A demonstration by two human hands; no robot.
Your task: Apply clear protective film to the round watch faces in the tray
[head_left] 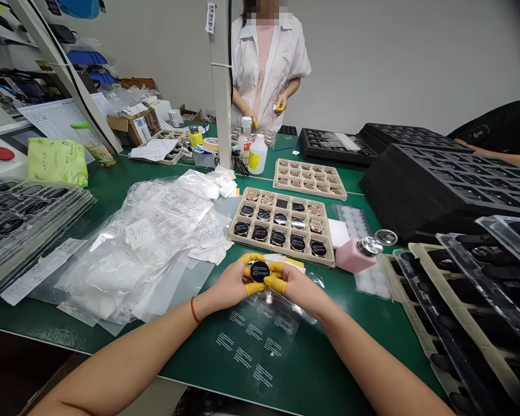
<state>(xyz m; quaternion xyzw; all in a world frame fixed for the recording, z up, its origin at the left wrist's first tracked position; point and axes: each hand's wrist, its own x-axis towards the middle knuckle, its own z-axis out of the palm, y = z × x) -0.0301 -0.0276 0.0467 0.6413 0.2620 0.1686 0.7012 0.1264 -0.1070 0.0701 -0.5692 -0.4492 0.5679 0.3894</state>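
Between my two hands is a round black disc with small white print [260,271]. My left hand [238,280], in yellow finger covers, grips its left side; my right hand [290,282], also with yellow finger covers, pinches its right side. Below them a clear sheet with white printed text [255,329] lies on the green table [190,358]. Just beyond my hands sits a beige compartment tray [331,245] holding several black round faces and some gold-coloured round parts.
Crumpled clear plastic [156,231] covers the left. A pink pump bottle [355,256] stands right of the tray, near stacked trays [472,300] and black foam trays [398,190]. A second beige tray [309,179] lies behind. A person [264,69] stands across the table.
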